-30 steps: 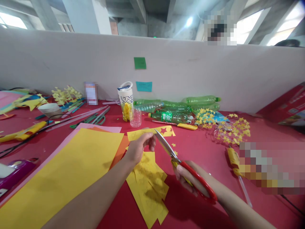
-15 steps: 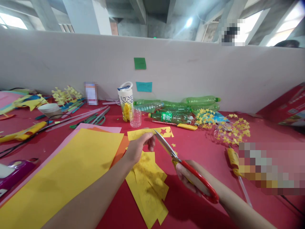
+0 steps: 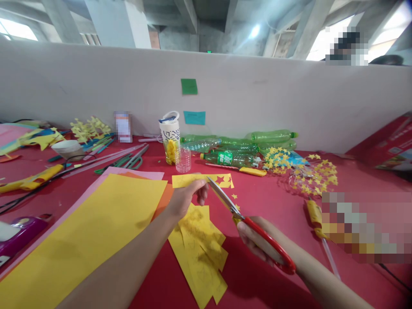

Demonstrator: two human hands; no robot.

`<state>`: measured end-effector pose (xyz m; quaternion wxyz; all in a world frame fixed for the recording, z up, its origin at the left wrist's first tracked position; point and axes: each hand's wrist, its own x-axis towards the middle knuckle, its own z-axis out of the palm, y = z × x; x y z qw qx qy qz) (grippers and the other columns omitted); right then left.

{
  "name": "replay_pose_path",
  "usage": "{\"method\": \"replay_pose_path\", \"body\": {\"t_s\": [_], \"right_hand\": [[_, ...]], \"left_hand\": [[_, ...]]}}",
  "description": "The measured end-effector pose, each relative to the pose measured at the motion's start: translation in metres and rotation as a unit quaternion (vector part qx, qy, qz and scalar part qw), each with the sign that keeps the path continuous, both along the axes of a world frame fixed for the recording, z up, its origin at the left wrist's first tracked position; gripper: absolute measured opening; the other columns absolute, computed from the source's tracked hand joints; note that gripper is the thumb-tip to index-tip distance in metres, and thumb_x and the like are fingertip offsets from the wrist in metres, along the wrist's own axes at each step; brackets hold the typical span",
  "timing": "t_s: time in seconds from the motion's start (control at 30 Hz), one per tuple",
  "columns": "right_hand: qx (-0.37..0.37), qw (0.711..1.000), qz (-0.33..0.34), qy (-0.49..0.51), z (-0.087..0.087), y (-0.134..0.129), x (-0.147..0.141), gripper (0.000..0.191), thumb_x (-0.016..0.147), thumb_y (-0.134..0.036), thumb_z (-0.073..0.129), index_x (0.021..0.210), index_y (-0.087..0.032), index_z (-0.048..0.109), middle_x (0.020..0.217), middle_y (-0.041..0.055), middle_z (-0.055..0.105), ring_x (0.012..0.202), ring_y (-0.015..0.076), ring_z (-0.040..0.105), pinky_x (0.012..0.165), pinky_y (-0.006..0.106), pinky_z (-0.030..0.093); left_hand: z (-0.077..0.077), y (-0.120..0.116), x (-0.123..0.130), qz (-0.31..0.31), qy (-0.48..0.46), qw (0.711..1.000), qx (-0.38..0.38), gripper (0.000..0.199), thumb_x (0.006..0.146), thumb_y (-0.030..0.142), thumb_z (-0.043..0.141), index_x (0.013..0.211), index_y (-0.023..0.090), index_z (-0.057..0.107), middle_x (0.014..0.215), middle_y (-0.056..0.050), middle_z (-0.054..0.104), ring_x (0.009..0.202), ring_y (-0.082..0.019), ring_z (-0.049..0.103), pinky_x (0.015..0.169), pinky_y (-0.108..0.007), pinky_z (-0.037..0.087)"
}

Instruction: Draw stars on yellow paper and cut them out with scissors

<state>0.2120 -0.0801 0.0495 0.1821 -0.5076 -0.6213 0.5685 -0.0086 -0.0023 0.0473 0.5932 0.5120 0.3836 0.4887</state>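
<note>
My left hand grips a yellow paper strip that has a star-shaped hole near its right end. Red-handled scissors are in my right hand, their blades pointing up and left, the tips at the strip beside my left fingers. Small cut yellow stars lie on the table just left of the blades' pivot. Below my left hand, several yellow paper pieces with drawn outlines overlap one another.
Large yellow sheets cover the left side. Green plastic bottles, a white cup and a clear ribbed container stand or lie behind my hands. A yellow glue gun and star clusters are at the right.
</note>
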Motion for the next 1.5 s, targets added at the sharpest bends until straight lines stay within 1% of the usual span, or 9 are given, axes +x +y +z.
{"method": "replay_pose_path", "body": {"t_s": [0.33, 0.5, 0.7, 0.8, 0.9, 1.03, 1.17, 1.33, 1.5], "right_hand": [[0.0, 1.0, -0.008, -0.01, 0.0, 0.002, 0.0, 0.05, 0.083, -0.066, 0.038, 0.063, -0.019, 0.041, 0.036, -0.0077, 0.038, 0.026, 0.0042, 0.032, 0.027, 0.014, 0.023], [-0.014, 1.0, -0.02, 0.009, -0.003, 0.003, -0.001, 0.049, 0.081, -0.066, 0.041, 0.066, -0.019, 0.043, 0.037, -0.0079, 0.039, 0.027, 0.0043, 0.031, 0.026, 0.014, 0.023], [-0.022, 0.998, -0.034, 0.055, -0.007, 0.0, -0.004, 0.05, 0.081, -0.066, 0.04, 0.069, -0.018, 0.045, 0.04, -0.0071, 0.042, 0.028, 0.0047, 0.036, 0.029, 0.014, 0.027], [0.001, 0.996, -0.026, 0.083, -0.008, -0.003, -0.009, 0.05, 0.084, -0.064, 0.037, 0.07, -0.017, 0.046, 0.04, -0.0068, 0.042, 0.029, 0.0047, 0.036, 0.03, 0.014, 0.028], [-0.003, 0.995, -0.033, 0.095, -0.008, -0.006, -0.014, 0.049, 0.085, -0.063, 0.036, 0.073, -0.017, 0.047, 0.042, -0.0065, 0.043, 0.031, 0.0053, 0.037, 0.031, 0.015, 0.028], [0.008, 0.996, -0.035, 0.081, -0.007, -0.007, -0.017, 0.049, 0.085, -0.063, 0.036, 0.071, -0.018, 0.044, 0.041, -0.0069, 0.043, 0.031, 0.0047, 0.036, 0.032, 0.015, 0.028], [0.025, 0.998, -0.034, 0.056, -0.005, -0.006, -0.016, 0.05, 0.083, -0.065, 0.037, 0.067, -0.018, 0.043, 0.042, -0.0069, 0.042, 0.032, 0.0049, 0.037, 0.033, 0.015, 0.029], [0.012, 0.998, -0.037, 0.043, -0.002, -0.006, -0.016, 0.05, 0.082, -0.066, 0.038, 0.068, -0.018, 0.043, 0.042, -0.0073, 0.042, 0.032, 0.005, 0.038, 0.033, 0.016, 0.03], [0.037, 0.998, -0.046, 0.037, -0.001, -0.004, -0.015, 0.051, 0.082, -0.067, 0.036, 0.065, -0.019, 0.04, 0.042, -0.007, 0.041, 0.032, 0.0049, 0.037, 0.033, 0.016, 0.029]], "left_hand": [[0.002, -0.001, 0.0, 0.006, 0.005, 1.0, -0.006, 0.026, 0.08, 0.032, 0.051, 0.061, 0.016, 0.061, 0.052, 0.001, 0.057, 0.044, -0.01, 0.049, 0.048, -0.024, 0.04], [0.003, -0.003, 0.003, 0.005, 0.006, 1.0, 0.014, 0.028, 0.083, 0.034, 0.049, 0.064, 0.016, 0.061, 0.056, 0.001, 0.057, 0.049, -0.011, 0.052, 0.053, -0.025, 0.042], [0.003, -0.01, 0.014, 0.045, 0.037, 0.998, 0.015, 0.036, 0.086, 0.043, 0.047, 0.066, 0.015, 0.059, 0.058, 0.001, 0.056, 0.05, -0.01, 0.053, 0.055, -0.024, 0.043], [0.005, -0.018, 0.023, 0.069, 0.049, 0.995, 0.05, 0.037, 0.088, 0.043, 0.044, 0.067, 0.016, 0.058, 0.059, 0.001, 0.057, 0.052, -0.011, 0.054, 0.056, -0.024, 0.044], [0.007, -0.027, 0.032, 0.092, 0.047, 0.991, 0.084, 0.037, 0.089, 0.042, 0.043, 0.068, 0.017, 0.058, 0.061, 0.0, 0.059, 0.055, -0.012, 0.056, 0.059, -0.025, 0.045], [0.006, -0.033, 0.039, 0.09, 0.033, 0.992, 0.088, 0.032, 0.088, 0.041, 0.046, 0.07, 0.018, 0.06, 0.068, -0.002, 0.061, 0.061, -0.014, 0.058, 0.06, -0.026, 0.046], [0.005, -0.033, 0.038, 0.089, 0.031, 0.99, 0.1, 0.031, 0.089, 0.04, 0.045, 0.073, 0.018, 0.06, 0.071, -0.003, 0.063, 0.067, -0.015, 0.06, 0.062, -0.026, 0.047], [0.008, -0.032, 0.038, 0.094, 0.034, 0.991, 0.089, 0.033, 0.089, 0.041, 0.045, 0.07, 0.017, 0.059, 0.067, -0.003, 0.062, 0.063, -0.014, 0.06, 0.061, -0.025, 0.046], [0.008, -0.032, 0.038, 0.089, 0.034, 0.992, 0.081, 0.029, 0.088, 0.039, 0.048, 0.074, 0.016, 0.059, 0.067, -0.003, 0.063, 0.061, -0.014, 0.06, 0.062, -0.027, 0.048]]}}
